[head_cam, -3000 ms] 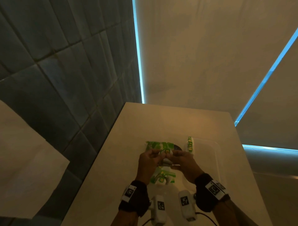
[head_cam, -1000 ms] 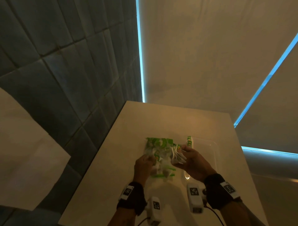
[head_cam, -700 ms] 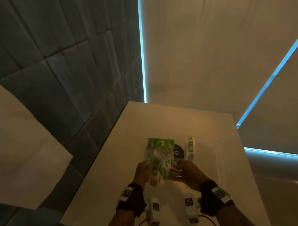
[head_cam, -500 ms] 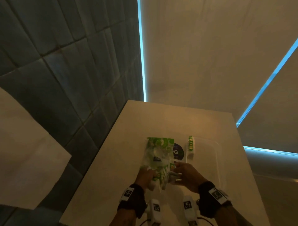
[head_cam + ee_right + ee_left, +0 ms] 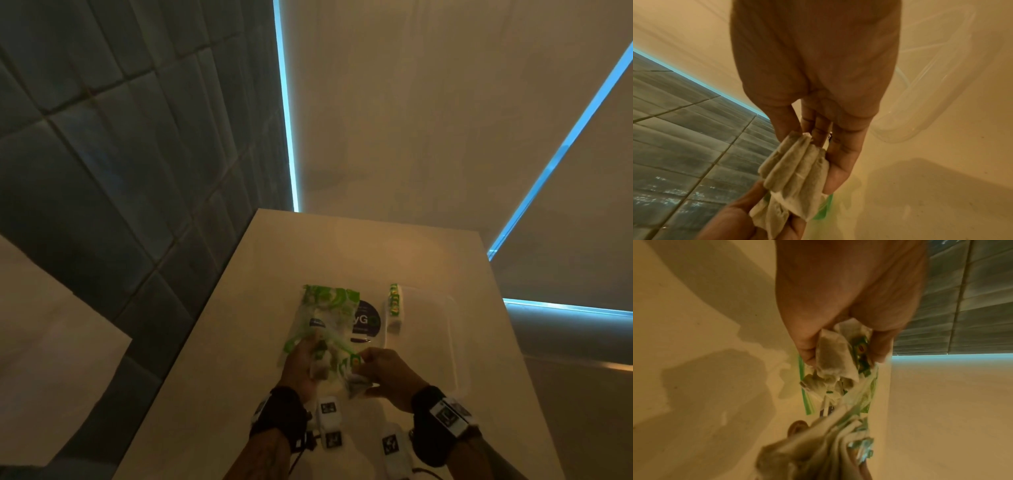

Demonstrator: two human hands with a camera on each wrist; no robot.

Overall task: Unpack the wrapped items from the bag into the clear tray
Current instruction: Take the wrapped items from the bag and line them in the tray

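On a pale desk (image 5: 239,342) set against a dark tiled wall (image 5: 120,154), two hands work at a plastic bag (image 5: 325,322). The bag is see-through w/ green printing and a green strip along its mouth; it lies flat on the desk, near end lifted by the left hand (image 5: 301,363). Left-hand fingers (image 5: 807,353) are curled round the bag's mouth and a crumpled bunch of tea bags (image 5: 834,358) poking out of it. These are small white paper pouches, dark filling showing through, some w/ green tags.

The right hand (image 5: 387,373) is just right of the bag's mouth. Its thumb and fingers (image 5: 840,152) pinch a fanned stack of the same paper pouches (image 5: 797,170), approx four or five, edges overlapping. The stack's lower end touches the left palm in the right wrist view.

Right of the bag sits a clear tray (image 5: 448,342), shallow, rounded corners, on the desk. One green-and-white wrapped item (image 5: 394,305) stands at the tray's far left edge. Between bag and tray lies a dark round label (image 5: 368,320) w/ pale letters, partly under the bag.

Both wrists wear black bands w/ white marker tags. Blue light strips run along pale blinds behind the desk.
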